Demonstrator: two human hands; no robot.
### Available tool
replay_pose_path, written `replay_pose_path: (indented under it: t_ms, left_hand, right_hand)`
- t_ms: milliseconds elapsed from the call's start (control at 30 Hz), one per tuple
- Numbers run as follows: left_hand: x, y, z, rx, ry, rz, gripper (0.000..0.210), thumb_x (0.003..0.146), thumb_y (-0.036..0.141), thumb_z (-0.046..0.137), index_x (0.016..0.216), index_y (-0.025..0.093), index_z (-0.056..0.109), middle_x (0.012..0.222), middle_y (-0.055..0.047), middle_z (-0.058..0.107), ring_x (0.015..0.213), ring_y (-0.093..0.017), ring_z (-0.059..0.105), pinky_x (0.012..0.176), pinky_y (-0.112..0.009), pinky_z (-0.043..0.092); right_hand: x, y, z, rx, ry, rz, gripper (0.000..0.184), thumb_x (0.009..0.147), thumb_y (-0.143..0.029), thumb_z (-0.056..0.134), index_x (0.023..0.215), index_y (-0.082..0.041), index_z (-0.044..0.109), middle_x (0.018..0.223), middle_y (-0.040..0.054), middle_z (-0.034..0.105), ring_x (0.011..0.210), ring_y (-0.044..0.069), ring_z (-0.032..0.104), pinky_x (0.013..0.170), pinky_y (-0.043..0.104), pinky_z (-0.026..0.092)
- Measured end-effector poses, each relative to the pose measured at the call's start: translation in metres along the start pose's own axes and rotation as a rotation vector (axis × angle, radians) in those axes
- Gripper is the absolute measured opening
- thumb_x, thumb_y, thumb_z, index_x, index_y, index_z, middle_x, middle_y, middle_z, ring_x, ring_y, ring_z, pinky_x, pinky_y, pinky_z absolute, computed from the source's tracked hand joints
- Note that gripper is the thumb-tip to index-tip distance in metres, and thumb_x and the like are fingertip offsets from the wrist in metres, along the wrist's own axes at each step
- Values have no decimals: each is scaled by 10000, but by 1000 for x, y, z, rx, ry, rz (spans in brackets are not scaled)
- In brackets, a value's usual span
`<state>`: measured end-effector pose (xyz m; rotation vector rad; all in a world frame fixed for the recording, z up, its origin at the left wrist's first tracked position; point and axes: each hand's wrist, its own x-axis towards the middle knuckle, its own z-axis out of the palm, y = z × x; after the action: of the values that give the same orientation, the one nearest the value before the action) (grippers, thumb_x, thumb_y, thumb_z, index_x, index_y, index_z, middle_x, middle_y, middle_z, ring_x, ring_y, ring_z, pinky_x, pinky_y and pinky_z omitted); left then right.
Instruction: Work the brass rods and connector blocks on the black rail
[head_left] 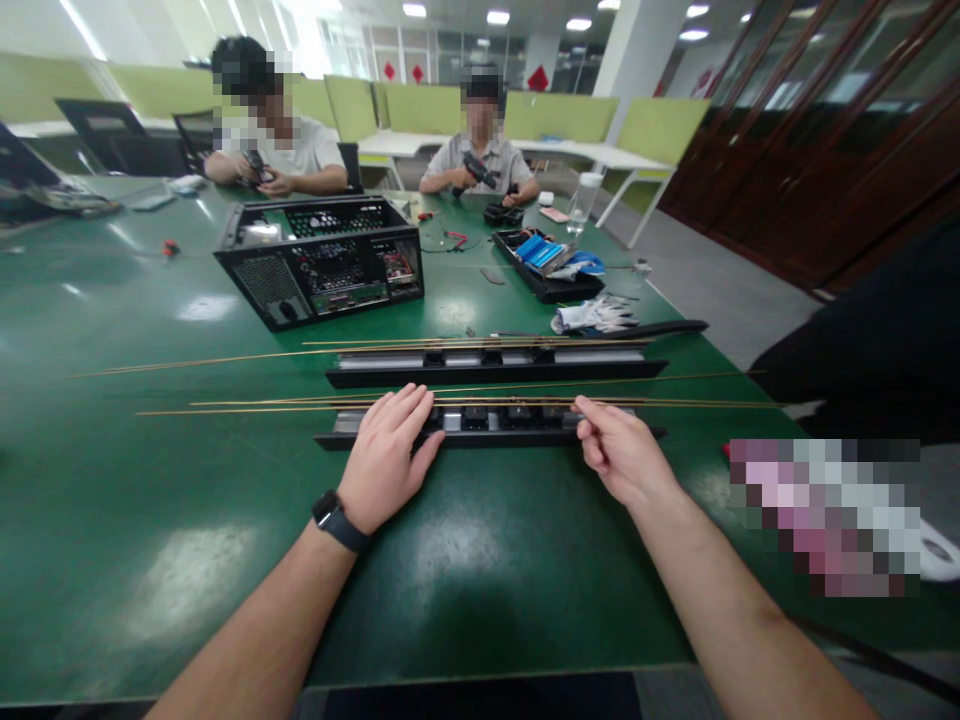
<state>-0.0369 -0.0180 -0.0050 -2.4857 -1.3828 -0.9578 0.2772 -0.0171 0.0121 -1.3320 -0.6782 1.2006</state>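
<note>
My left hand (390, 440) lies with fingers stretched out over the left part of the near black rail (491, 438), on several thin brass-coloured rods (247, 406) that run along it. A dark watch is on that wrist. Toward the rail's right end, my right hand (624, 448) pinches one of the rods between thumb and forefinger, its other fingers curled. Dark blocks (517, 412) sit in the rail's silvery channel between my hands. Behind it lies a similar far rail (495, 374), parallel, with more thin rods (300, 353) across it.
Farther back stand an open black computer case (322, 265) and a black tray (559, 290) with blue items. White gloves (596, 315), a clear bottle (583, 208) and red-handled pliers (456, 240) lie or stand nearby. Across the green table (187, 480) sit two people, one holding a power drill (480, 170).
</note>
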Motion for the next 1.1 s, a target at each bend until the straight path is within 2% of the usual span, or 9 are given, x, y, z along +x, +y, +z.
replay_pose_path:
  t_ms: [333, 533, 700, 867, 1100]
  left_hand:
    - [0, -1, 1, -14, 1, -5, 538, 1010, 359, 572, 1523, 213, 504, 1511, -137, 593, 1443, -309, 520, 1215, -542, 413]
    - [-1, -1, 1, -2, 2, 1, 520, 1016, 358, 571, 1504, 187, 517, 1507, -147, 594, 1445, -299, 518, 1219, -529, 406]
    - [0, -1, 1, -3, -2, 0, 524, 1017, 363, 565, 1514, 207, 507, 1513, -137, 590, 1444, -303, 519, 1215, -537, 409]
    - [0, 0, 0, -1, -2, -5, 509, 1017, 358, 568, 1491, 174, 531, 1503, -151, 597, 1441, -293, 522, 1225, -518, 404]
    - [0, -1, 1, -1, -7, -4, 518, 1019, 367, 559, 1509, 207, 510, 1507, -141, 596, 1443, -301, 520, 1213, -535, 413]
  right_hand:
    - [-1, -3, 1, -18, -5, 22, 516, 634, -546, 937, 856, -147, 696, 555, -25, 621, 300, 48, 396, 252, 159, 190]
    - [1, 0, 0, -30, -13, 14, 508, 596, -523, 958, 752, -161, 638, 552, -26, 622, 291, 44, 388, 250, 164, 190]
    - [1, 1, -1, -10, -10, 10, 471, 606, -483, 949, 798, -156, 670, 544, -34, 613, 295, 49, 388, 252, 165, 187]
    - [-1, -1, 1, 0, -3, -2, 439, 635, -464, 930, 823, -146, 695, 548, -36, 608, 305, 43, 382, 254, 164, 198]
    - [-2, -4, 1, -1, -6, 17, 472, 643, -494, 933, 841, -142, 690, 553, -27, 618, 298, 44, 381, 255, 164, 187]
